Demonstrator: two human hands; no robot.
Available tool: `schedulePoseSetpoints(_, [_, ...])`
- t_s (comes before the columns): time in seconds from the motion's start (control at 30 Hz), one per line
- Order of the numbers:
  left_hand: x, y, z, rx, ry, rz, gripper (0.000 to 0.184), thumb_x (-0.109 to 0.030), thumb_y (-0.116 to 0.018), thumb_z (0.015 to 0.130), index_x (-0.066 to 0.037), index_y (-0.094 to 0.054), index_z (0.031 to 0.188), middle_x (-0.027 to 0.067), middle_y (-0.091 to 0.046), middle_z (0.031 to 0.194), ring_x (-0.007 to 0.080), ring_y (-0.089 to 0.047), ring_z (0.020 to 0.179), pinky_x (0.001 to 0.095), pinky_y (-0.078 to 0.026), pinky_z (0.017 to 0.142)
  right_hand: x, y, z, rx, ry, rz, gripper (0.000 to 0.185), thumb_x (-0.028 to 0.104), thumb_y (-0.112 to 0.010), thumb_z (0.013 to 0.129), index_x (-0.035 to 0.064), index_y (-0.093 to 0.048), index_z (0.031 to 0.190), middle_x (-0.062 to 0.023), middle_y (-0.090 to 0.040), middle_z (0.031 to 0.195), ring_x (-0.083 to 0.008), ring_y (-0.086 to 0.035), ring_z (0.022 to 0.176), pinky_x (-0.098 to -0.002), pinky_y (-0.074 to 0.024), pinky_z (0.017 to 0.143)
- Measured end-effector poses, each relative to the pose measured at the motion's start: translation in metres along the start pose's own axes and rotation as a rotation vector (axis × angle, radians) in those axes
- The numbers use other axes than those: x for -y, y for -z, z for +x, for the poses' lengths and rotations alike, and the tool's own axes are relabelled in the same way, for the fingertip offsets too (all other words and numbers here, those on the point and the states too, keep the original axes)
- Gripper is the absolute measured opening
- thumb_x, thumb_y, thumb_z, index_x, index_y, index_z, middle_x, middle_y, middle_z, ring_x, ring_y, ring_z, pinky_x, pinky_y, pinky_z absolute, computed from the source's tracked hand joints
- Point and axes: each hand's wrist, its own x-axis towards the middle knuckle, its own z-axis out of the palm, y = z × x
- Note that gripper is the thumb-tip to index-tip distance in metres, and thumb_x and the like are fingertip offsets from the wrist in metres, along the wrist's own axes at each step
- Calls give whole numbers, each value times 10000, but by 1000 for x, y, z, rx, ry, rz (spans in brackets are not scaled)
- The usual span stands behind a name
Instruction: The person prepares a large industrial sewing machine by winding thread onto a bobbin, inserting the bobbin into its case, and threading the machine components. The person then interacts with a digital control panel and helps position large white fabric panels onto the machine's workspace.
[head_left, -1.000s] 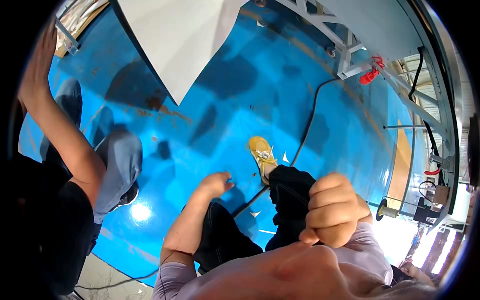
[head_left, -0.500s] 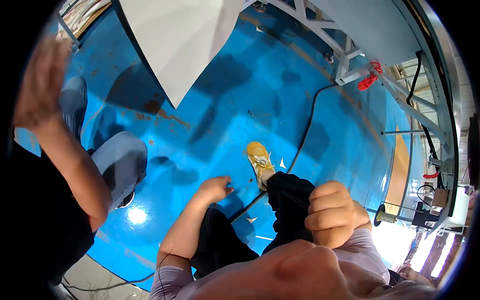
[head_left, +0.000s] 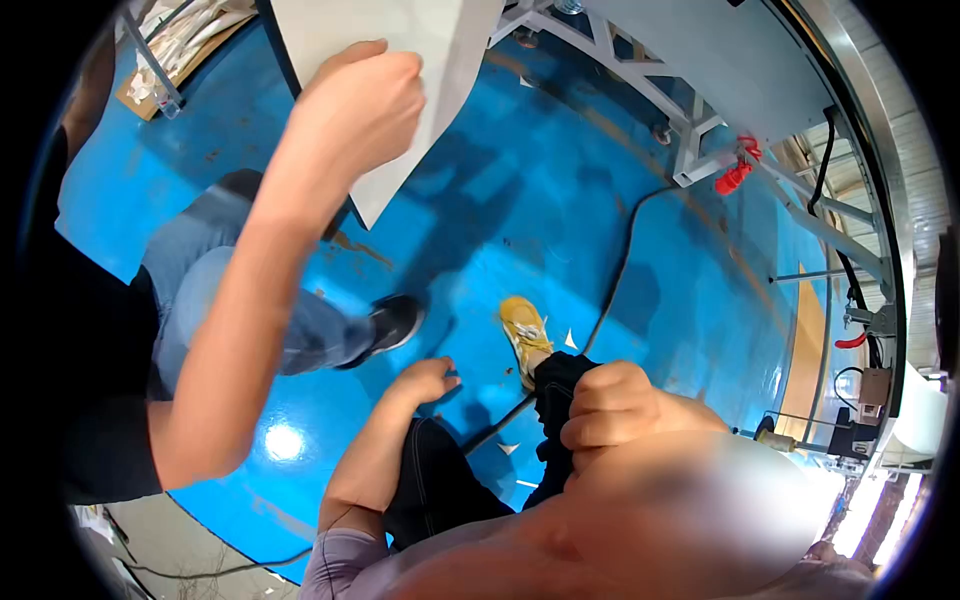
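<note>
- The person's left hand hangs low over the blue floor, released, the fingers loosely bent and the thumb apart from them.
- The right hand is clenched into a fist; its palm side is hidden, so I cannot tell whether it encloses anything.
- Nearest to both hands are the dark trousers: one leg is just beside the left hand, the other partly behind the right fist.
- Below the trouser cuff, a yellow shoe with pale laces rests on the floor, near a white scrap.
- A black cable runs past the shoe toward a grey metal frame, where a red bundle hangs.
- At the left, a co-worker's hand, fingers curled, overlaps the white panel in view; the co-worker's dark shoe stands on the floor.
</note>
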Motion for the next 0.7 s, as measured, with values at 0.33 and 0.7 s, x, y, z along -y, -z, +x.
schedulePoseSetpoints(0.33, [25,-15,23,42,2,58,467,-440,-639,900,-80,-606,1196,196,-675,1127,366,-634,1067,455,-502,896,-5,-3,4,128,-54,-84,367,279,-739,840,121,-487,624,-19,-525,653,-152,-484,487,-280,-309,433])
schedulePoseSetpoints(0.7, [10,-39,71,201,-131,251,387,-445,-616,899,-95,-672,1053,184,-677,1116,366,-631,1077,472,-508,909,11,14,-9,-34,-396,-252,328,218,-712,821,87,-469,643,-75,-435,615,-281,-470,506,-389,-360,460])
